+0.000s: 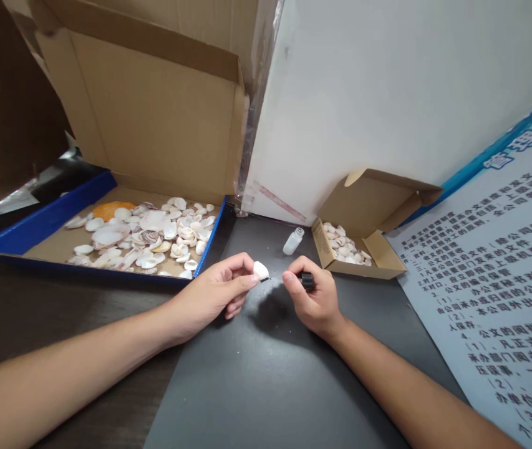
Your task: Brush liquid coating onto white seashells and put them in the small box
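Note:
Between thumb and fingers, my left hand (226, 284) pinches a small white seashell (261, 270). My right hand (312, 296) is closed around a black brush cap (307, 281). A thin dark tip points from it toward the shell's lower edge; whether they touch, I cannot tell. Behind my right hand, a small frosted bottle (293, 242) stands uncapped and looks partly filled with whitish content.
On the left, an open blue-edged cardboard box (55, 240) holds many shells and an orange one (112, 210). A smaller open box (382, 262) of shells stands at right. A printed notice board (494, 268) leans beyond it, and a white panel (363, 81) rises behind.

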A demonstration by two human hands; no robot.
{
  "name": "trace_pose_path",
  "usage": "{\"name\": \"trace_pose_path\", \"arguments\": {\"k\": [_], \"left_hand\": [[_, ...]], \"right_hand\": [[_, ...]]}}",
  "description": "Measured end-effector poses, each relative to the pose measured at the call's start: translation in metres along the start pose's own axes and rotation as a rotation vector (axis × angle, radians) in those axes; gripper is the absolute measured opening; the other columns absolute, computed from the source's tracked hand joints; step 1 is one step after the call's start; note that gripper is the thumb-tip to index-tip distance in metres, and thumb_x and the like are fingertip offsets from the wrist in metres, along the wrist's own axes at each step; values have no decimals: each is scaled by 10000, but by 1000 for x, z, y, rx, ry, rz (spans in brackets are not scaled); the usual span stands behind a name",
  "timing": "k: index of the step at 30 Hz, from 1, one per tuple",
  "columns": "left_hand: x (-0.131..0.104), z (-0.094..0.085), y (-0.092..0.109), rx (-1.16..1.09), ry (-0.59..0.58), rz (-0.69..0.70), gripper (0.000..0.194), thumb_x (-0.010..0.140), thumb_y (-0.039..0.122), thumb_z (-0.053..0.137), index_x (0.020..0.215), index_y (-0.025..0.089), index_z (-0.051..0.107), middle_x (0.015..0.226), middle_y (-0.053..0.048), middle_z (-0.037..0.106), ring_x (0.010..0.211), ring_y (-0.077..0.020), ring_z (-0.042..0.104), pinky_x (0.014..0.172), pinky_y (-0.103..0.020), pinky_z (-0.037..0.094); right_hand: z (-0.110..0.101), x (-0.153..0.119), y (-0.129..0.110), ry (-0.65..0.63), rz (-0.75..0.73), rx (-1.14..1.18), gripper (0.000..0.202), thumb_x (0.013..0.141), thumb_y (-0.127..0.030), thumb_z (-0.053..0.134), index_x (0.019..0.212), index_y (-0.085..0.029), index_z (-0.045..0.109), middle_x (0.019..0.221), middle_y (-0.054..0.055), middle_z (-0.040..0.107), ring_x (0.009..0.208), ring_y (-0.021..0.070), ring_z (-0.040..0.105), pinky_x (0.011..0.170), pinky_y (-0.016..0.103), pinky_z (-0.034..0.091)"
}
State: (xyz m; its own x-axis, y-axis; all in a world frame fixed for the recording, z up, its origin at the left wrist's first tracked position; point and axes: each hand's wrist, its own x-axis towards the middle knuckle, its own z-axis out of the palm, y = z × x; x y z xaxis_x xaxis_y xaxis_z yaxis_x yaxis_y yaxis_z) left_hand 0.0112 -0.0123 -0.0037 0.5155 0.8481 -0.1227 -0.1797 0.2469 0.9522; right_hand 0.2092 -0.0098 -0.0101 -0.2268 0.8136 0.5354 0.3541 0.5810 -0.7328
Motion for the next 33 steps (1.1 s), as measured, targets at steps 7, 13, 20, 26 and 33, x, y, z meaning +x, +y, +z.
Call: {"name": "trace_pose_path", "arguments": {"k": [7, 13, 20, 26, 33], "left_hand": [[0, 0, 1, -15, -11, -3, 195, 885, 360, 619, 857, 207, 503, 523, 103, 350, 451, -52, 325, 442, -159, 324], [-1, -1, 1, -30, -7, -10, 189, 889, 357, 624, 865, 206, 513, 534, 100, 357, 460, -53, 328, 450, -165, 320], [-2, 1, 2, -56, -18, 24, 197, 880, 365, 634, 861, 200, 528, 549, 98, 370, 463, -46, 329, 457, -170, 303], [0, 1, 1, -21, 76, 90, 192, 864, 367, 651, 883, 208, 545, 585, 99, 415, 442, -37, 318, 436, -178, 278], [1, -1, 0, 76, 37, 52, 216, 865, 402, 617, 869, 201, 539, 533, 103, 355, 438, -52, 302, 443, -193, 273]], "right_hand": [[1, 1, 1, 31, 27, -35, 247, 897, -243, 574, 674, -210, 472, 534, -72, 388, 474, 84, 359, 468, 204, 324], [2, 1, 1, 68, 44, -69, 255, 903, -253, 566, 671, -207, 472, 532, -72, 380, 473, 84, 351, 469, 205, 321], [4, 5, 1, 105, 67, -133, 267, 904, -258, 565, 664, -204, 461, 543, -67, 380, 482, 82, 351, 475, 204, 322], [1, 1, -1, 28, 19, -84, 258, 896, -240, 571, 665, -206, 462, 530, -74, 379, 467, 77, 347, 462, 202, 311], [1, 1, 0, 21, 10, -38, 227, 901, -255, 584, 699, -212, 489, 536, -75, 393, 464, 83, 357, 453, 209, 316]]}}
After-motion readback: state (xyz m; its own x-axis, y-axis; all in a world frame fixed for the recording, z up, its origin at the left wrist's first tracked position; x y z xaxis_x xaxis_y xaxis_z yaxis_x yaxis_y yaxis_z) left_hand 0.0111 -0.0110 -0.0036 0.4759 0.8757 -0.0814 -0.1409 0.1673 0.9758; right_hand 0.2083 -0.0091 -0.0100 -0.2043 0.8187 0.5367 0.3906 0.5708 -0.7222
